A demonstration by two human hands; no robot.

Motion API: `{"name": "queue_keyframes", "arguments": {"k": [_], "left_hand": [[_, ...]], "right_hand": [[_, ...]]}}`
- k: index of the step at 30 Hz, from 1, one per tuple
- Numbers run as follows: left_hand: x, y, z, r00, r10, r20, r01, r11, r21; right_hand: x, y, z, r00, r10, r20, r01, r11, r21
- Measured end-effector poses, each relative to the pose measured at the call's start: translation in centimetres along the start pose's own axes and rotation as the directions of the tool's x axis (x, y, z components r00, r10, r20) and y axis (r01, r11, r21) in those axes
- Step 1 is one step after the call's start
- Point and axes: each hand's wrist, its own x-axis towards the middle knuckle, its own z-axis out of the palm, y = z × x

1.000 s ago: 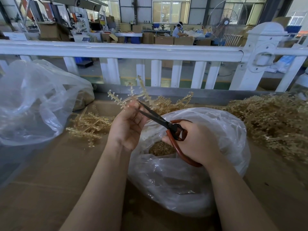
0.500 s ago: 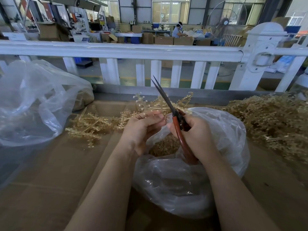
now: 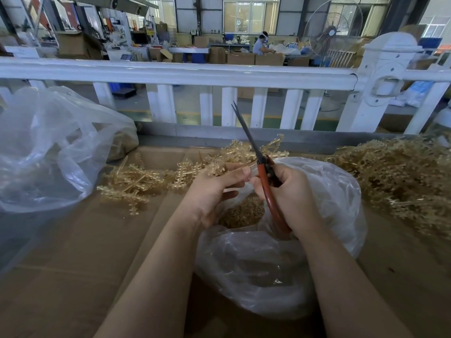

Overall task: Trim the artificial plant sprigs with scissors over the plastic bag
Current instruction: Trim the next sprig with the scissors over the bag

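Note:
My right hand (image 3: 290,193) grips red-handled scissors (image 3: 262,172) with the dark blades nearly closed and pointing up and away. My left hand (image 3: 214,189) sits just left of it, fingers curled at the near end of a golden plastic sprig (image 3: 234,157) that lies back toward the pile; whether it grips the sprig I cannot tell for sure. Both hands hover over the open clear plastic bag (image 3: 324,240), which holds golden trimmings (image 3: 241,213). A pile of cut sprigs (image 3: 136,181) lies to the left on the cardboard.
A large heap of golden sprigs (image 3: 400,176) fills the right side. A second clear bag (image 3: 48,147) stands at the left. Brown cardboard (image 3: 73,264) covers the table. A white railing (image 3: 195,74) runs behind; a person works far beyond it.
A second ago the scissors lay sideways, cutting a raised sprig in my left hand. The blades then swung upright and the sprig dropped toward the pile; both hands stay close together.

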Motion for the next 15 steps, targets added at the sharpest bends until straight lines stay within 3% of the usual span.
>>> {"name": "queue_keyframes", "arguments": {"k": [4, 9, 13, 15], "left_hand": [[0.08, -0.34, 0.25, 0.995, 0.098, -0.035, -0.097, 0.994, 0.047], [0.05, -0.25, -0.05, 0.998, 0.017, 0.06, -0.007, 0.986, -0.167], [-0.12, -0.08, 0.37, 0.993, 0.056, 0.108, -0.036, 0.984, -0.172], [-0.27, 0.06, 0.55, 0.997, 0.053, 0.05, -0.044, 0.984, -0.172]], "right_hand": [[-0.17, -0.26, -0.08, 1.0, -0.009, 0.018, 0.009, 1.0, 0.018], [-0.34, -0.74, -0.34, 0.999, 0.041, 0.001, -0.041, 0.987, 0.158], [-0.31, -0.96, -0.23, 0.999, 0.041, -0.007, -0.039, 0.982, 0.184], [-0.36, -0.87, -0.23, 1.0, 0.027, -0.011, -0.025, 0.99, 0.141]]}}
